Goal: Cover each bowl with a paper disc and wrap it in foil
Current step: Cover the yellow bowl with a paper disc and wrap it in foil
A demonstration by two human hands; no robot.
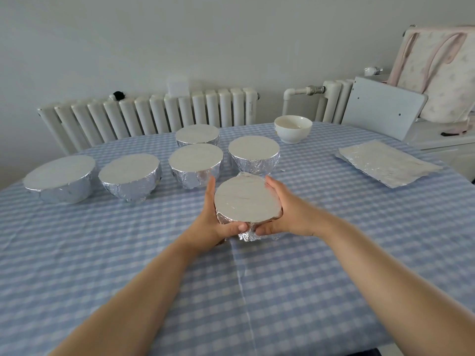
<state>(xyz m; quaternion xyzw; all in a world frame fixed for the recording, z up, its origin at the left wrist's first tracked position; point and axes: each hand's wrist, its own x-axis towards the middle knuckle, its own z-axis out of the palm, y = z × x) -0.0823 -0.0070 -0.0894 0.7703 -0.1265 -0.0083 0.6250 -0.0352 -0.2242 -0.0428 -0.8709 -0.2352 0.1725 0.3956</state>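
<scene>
A foil-wrapped bowl [246,199] with a flat silvery top sits between my hands near the middle of the table. My left hand [214,222] cups its left side, thumb curled onto the front foil. My right hand [282,211] cups the right side, thumb also on the front. Several other wrapped bowls stand behind it: two large ones at the left [60,176] [129,176] and three smaller ones [195,163] [253,154] [197,134]. A bare white bowl [293,128] stands at the back right. A flat sheet of foil [388,163] lies at the right.
The table wears a blue checked cloth [334,253]. A white radiator [154,114] runs along the wall behind. A white board [383,106] and a pink bag [442,73] stand past the table's far right edge.
</scene>
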